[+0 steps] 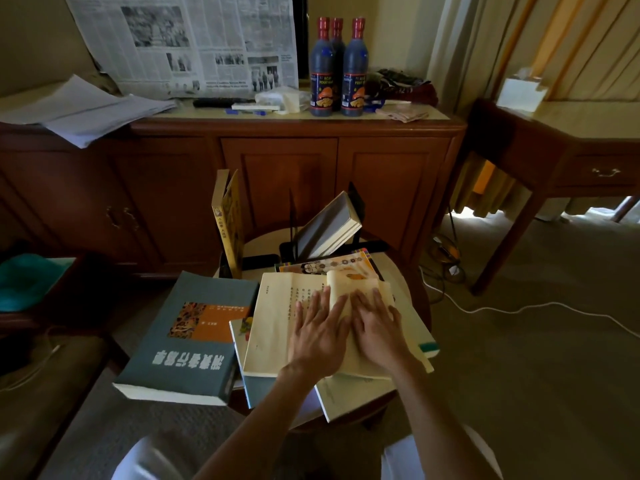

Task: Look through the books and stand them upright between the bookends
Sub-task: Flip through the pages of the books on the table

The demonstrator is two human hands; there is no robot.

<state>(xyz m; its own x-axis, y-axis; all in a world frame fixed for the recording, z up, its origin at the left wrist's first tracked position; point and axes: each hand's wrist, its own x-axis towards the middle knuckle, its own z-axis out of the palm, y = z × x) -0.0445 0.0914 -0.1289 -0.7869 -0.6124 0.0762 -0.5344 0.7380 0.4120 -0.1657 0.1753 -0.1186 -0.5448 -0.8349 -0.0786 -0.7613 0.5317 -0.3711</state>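
**Both hands flat on an open book**

The left hand (320,332) and the right hand (379,327) lay side by side on an open book (277,327), fingers straight and spread, pressing its pages down; neither curled round anything. A leaf stood half-turned just beyond the fingertips. The open book rested on top of a loose pile of other books on a small round surface (403,271), with a colourful cover (332,263) showing from under its far edge.

To the left, a thick grey book (187,341) lay flat, hanging partly over the rim. Behind the pile stood the black bookends (292,223). A yellow book (230,223) stood nearly upright at the left one, and a grey-covered book (329,225) leaned steeply to the right against the right one, the two well apart.

Farther back, a wooden cabinet (284,174) carried three dark bottles (337,67) with red caps, a spread newspaper (183,43) propped against the wall, and loose papers (86,109) at its left end.
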